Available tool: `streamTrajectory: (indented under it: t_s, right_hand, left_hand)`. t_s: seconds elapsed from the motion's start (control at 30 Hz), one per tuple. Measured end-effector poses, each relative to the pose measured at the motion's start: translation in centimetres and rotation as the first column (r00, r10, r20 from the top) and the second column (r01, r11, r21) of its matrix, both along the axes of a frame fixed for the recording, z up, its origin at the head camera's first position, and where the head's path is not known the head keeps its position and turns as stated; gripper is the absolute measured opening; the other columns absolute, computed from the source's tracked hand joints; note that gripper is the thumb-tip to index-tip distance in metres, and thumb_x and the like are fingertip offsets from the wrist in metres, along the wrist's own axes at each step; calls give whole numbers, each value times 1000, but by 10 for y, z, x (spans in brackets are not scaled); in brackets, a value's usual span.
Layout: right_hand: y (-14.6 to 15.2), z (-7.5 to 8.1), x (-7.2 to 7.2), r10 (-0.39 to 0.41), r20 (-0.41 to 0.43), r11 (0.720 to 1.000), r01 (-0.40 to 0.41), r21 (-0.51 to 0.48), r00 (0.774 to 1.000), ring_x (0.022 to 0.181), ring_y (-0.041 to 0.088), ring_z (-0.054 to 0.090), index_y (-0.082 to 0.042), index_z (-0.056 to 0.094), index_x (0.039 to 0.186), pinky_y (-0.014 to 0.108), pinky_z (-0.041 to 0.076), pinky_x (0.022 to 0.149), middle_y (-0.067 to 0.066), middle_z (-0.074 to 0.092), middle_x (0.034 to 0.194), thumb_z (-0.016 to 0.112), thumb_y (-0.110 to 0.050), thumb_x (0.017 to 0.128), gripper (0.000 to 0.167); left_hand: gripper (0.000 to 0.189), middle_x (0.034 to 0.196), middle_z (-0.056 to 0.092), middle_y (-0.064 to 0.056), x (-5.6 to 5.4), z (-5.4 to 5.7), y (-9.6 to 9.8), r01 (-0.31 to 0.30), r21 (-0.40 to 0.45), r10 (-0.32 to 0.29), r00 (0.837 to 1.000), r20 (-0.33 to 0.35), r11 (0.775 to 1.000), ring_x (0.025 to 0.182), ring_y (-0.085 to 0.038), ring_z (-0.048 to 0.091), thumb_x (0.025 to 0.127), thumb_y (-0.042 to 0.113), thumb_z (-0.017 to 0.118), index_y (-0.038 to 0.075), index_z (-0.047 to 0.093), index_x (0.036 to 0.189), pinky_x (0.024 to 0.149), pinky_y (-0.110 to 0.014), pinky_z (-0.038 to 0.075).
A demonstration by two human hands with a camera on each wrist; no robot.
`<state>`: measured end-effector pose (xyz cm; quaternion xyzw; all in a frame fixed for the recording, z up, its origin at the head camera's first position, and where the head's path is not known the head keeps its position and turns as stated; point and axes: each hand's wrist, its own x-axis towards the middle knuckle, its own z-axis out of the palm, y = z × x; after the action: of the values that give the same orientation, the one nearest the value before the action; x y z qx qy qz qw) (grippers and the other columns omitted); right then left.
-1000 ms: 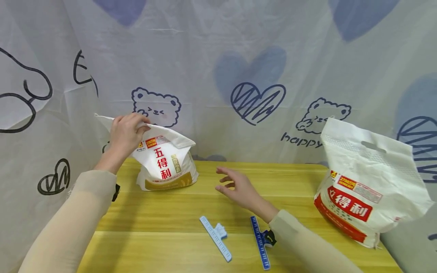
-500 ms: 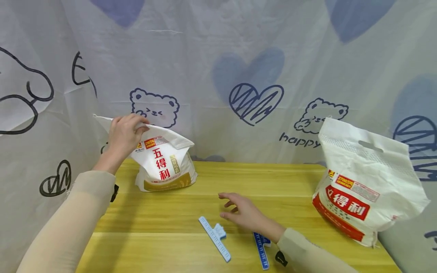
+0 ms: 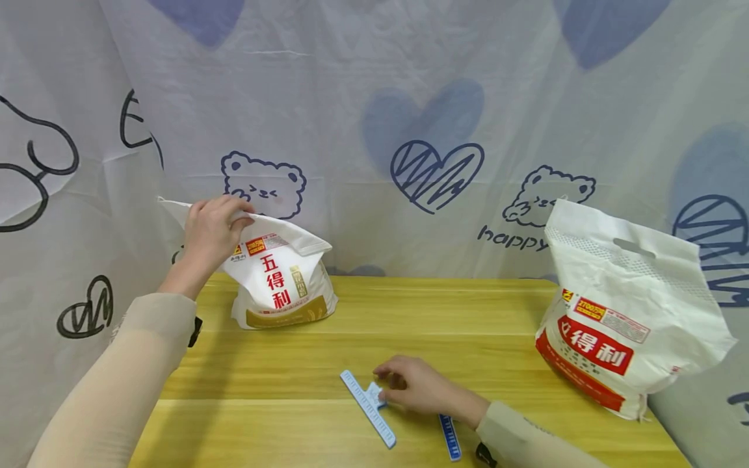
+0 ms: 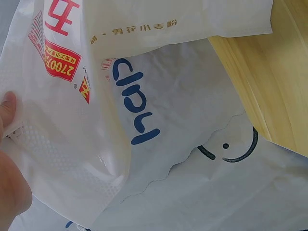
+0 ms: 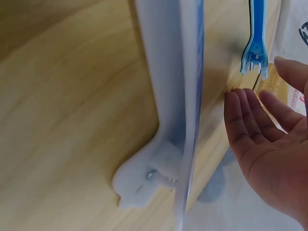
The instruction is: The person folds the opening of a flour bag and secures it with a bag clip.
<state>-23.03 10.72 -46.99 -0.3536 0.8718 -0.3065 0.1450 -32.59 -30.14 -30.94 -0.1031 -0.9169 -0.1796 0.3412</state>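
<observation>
At the left, my left hand (image 3: 212,233) grips the folded top edge of a white flour bag (image 3: 313,273) with red lettering and a gold band. The left wrist view shows the same bag (image 4: 62,125), with fingers and thumb at its rim. My right hand (image 3: 418,387) is low over the table beside a light blue bar clip (image 3: 365,406). In the right wrist view its fingers are extended near the light blue clip (image 5: 257,29), without closing on it. A dark blue bar clip (image 3: 449,437) lies under my right wrist, partly hidden.
A second white flour bag (image 3: 632,273), with a red label and a cut-out handle, stands at the right end of the wooden table (image 3: 281,370). A printed cloth (image 3: 351,130) hangs behind the table and along its left side.
My right hand has moved down and toward me, from beside the left flour bag to the light blue clip. My left hand keeps its hold on the bag.
</observation>
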Motion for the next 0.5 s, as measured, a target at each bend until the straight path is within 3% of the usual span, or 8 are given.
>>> streamTrajectory:
  t_s: [0.2,0.5]
  right_hand:
    - [-4,-3,4,5,17,1000,-5,0,1000,82,0,56,-8,71,126,19,52,73,-8,66,101,78,-21,94,36]
    - [-9,-2,7,-28,12,1000,28,7,1000,81,-1,57,-7,73,118,19,52,71,-7,67,99,78,-21,94,28]
  left_hand:
    - [13,120,71,-17,0,-1,1,-10,1,10,1000,6,1000,119,-40,61,96,6,73,7,72,109,119,-62,31]
    - [13,120,71,-17,-1,-1,1,-13,8,13,1000,4,1000,119,-40,61,96,5,73,7,72,108,118,-63,31]
